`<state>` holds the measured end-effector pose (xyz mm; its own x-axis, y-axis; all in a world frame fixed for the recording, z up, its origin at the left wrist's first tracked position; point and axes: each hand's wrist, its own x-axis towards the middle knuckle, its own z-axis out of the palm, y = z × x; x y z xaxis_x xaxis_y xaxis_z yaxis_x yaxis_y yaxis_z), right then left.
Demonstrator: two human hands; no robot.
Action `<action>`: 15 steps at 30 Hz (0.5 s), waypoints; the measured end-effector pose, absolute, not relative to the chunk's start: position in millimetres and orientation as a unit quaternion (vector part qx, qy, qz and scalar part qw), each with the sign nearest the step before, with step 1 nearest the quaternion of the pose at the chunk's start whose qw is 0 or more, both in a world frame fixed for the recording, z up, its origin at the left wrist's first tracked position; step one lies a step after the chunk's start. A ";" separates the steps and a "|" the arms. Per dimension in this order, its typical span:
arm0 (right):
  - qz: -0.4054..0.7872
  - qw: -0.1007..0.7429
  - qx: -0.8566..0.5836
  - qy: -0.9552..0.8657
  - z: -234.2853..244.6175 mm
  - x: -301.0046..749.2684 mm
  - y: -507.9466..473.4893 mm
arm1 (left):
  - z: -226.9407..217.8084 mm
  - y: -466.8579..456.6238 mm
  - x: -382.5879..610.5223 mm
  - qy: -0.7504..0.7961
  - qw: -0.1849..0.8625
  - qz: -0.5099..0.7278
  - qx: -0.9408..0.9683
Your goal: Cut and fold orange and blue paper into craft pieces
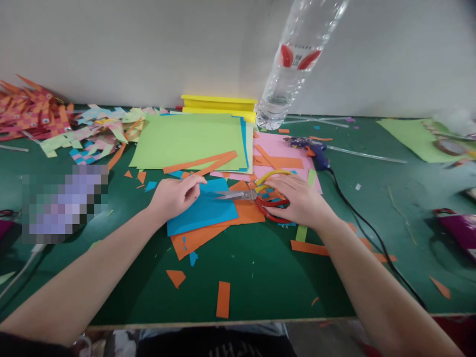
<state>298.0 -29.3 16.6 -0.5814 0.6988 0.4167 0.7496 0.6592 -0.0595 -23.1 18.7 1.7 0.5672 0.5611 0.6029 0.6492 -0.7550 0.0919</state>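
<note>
Blue paper (208,215) lies on the counter (260,277) in front of the person, over orange paper (251,213) whose edges extend past its lower and right sides. The left hand (176,196) rests at the upper left part of the blue paper, fingers curled in; whether they pinch the paper cannot be told. The right hand (297,198) grips the scissors (247,195) by their handles, one yellow and one red. The blades point toward the left hand, stand slightly apart and extend over the blue paper; contact with it cannot be determined. Behind the hands, a stack of green sheets (189,141) carries two orange strips (219,159) across its front edge. A yellow object (219,105) sits along the back of the stack, beside a clear plastic bottle (297,57) with a red and white label. Pink paper (273,144) lies right of the stack, and the glue gun (316,152) rests at its right edge with a black cord (357,213) running toward the front edge of the counter. Woven paper pieces (40,111) are heaped at the back left.
</note>
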 end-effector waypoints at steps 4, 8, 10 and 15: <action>-0.032 0.213 -0.427 -0.878 15.7 296.8 -29.8 | 0.4 15.5 -18.7 -0.306 0.107 -0.326 -0.888; 0.004 0.217 -0.438 -0.873 13.6 296.8 -29.7 | 0.3 11.7 -15.5 -0.262 0.133 -0.335 -0.896; 0.018 0.217 -0.444 -0.869 12.6 296.8 -29.2 | 3.1 10.2 -15.1 -0.221 0.151 -0.350 -0.898; 0.051 0.213 -0.454 -0.864 12.5 295.2 -27.6 | 22.7 8.2 -19.0 -0.219 0.166 -0.361 -0.891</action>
<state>295.2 -27.6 12.5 -0.4973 0.8052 0.3229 0.7620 0.5834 -0.2812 -19.0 8.2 22.7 0.6442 0.2705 0.7155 0.5101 -0.8489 -0.1384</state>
